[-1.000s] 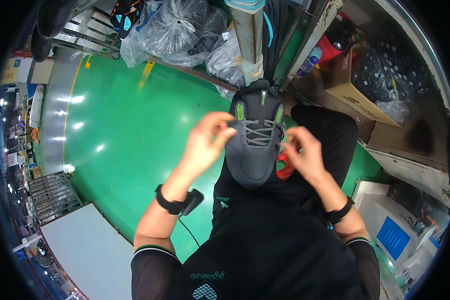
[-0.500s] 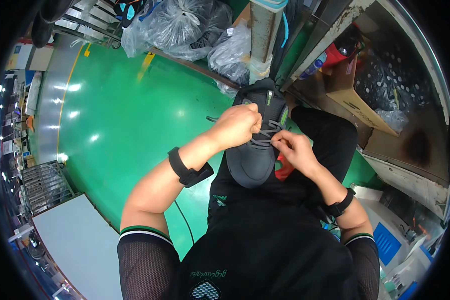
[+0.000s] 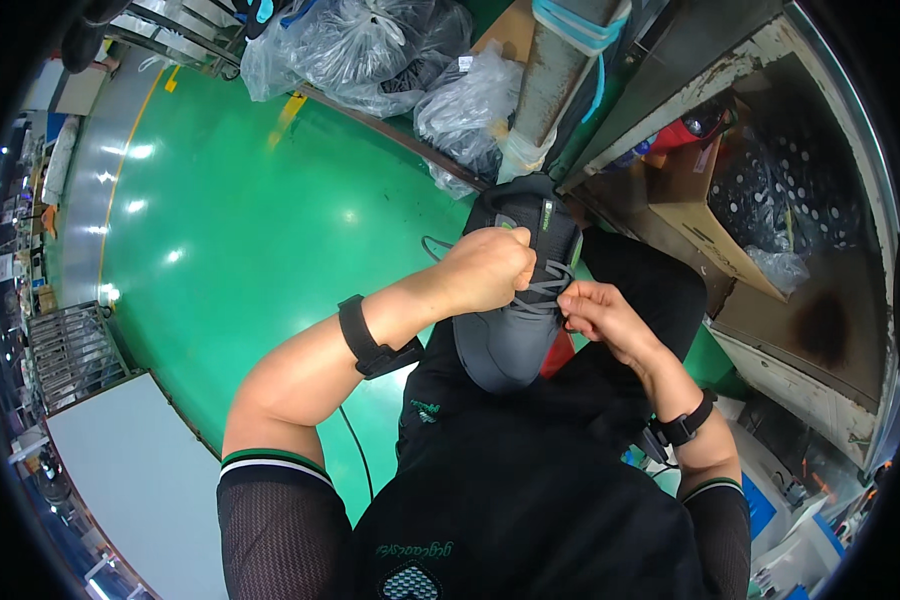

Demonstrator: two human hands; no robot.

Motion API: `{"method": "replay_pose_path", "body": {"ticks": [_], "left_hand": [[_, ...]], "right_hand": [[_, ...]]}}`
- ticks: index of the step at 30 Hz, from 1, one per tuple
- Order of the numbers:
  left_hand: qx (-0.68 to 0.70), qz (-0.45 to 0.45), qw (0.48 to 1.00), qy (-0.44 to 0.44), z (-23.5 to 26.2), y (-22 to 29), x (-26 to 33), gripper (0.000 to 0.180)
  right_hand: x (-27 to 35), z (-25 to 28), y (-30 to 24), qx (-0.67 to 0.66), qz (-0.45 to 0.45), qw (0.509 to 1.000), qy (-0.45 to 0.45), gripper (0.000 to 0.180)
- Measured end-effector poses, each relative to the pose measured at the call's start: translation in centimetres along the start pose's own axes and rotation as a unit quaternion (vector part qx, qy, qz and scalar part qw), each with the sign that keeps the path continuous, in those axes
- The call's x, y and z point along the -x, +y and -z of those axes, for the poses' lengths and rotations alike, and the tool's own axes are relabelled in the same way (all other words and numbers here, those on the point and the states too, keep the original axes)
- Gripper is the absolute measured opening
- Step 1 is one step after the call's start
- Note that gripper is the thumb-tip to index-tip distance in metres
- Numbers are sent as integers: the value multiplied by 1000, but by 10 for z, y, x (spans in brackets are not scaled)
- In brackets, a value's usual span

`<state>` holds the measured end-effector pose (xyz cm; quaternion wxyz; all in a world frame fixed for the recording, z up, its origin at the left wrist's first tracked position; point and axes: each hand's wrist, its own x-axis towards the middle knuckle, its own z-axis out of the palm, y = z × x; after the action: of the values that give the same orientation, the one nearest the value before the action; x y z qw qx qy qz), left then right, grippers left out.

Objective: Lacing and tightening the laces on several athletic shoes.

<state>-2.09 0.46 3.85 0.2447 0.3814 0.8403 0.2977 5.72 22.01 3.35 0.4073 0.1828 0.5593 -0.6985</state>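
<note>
Left hand (image 3: 488,270): balled into a narrow fist, back up, over the left side of the lacing. I judge it grips the grey laces (image 3: 542,290), but its fingertips are turned away from me, so I can't confirm. Right hand (image 3: 598,315): thumb and forefinger together at the lacing's right edge, on a lace as I read it; other fingers loosely curled.

Dark grey shoe (image 3: 500,350): under and between both hands, above the wearer's lap, upper facing me. Long axis runs near to far, toe near, collar far and leaning slightly right. Key relation: the lace rows cross that axis left to right, one hand working each side. Left hand is nearer the midline, reaching over the upper; right sits at the border.

Hidden: most of the left eyelet row, under the fist. A lace loop (image 3: 432,247) stands out left of it; I can't trace where it runs beneath. Can't see what props the shoe. Red item (image 3: 560,355) by its right side is mostly covered, kind unclear.

Farther out: black trouser leg (image 3: 655,285) right, green floor (image 3: 270,250) left, worn metal post (image 3: 555,85) far beyond the collar, clear plastic bags (image 3: 355,50) far left. Outer edges dissolve into the dark lens rim.
</note>
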Motion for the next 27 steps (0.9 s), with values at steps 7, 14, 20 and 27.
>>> {"method": "replay_pose_path", "body": {"ticks": [7,14,20,27], "left_hand": [[-7,-17,1000,16,-2,-5,2,7],[95,-43,994,-15,13,-18,4,9],[200,75,974,-79,43,-28,44,6],[236,129,961,58,8,-11,58,9]], "right_hand": [[-18,-3,15,237,104,958,123,21],[-24,-25,49,40,116,971,206,34],[-16,-5,63,-187,68,980,6,32],[14,37,44,-205,183,952,135,19]]}}
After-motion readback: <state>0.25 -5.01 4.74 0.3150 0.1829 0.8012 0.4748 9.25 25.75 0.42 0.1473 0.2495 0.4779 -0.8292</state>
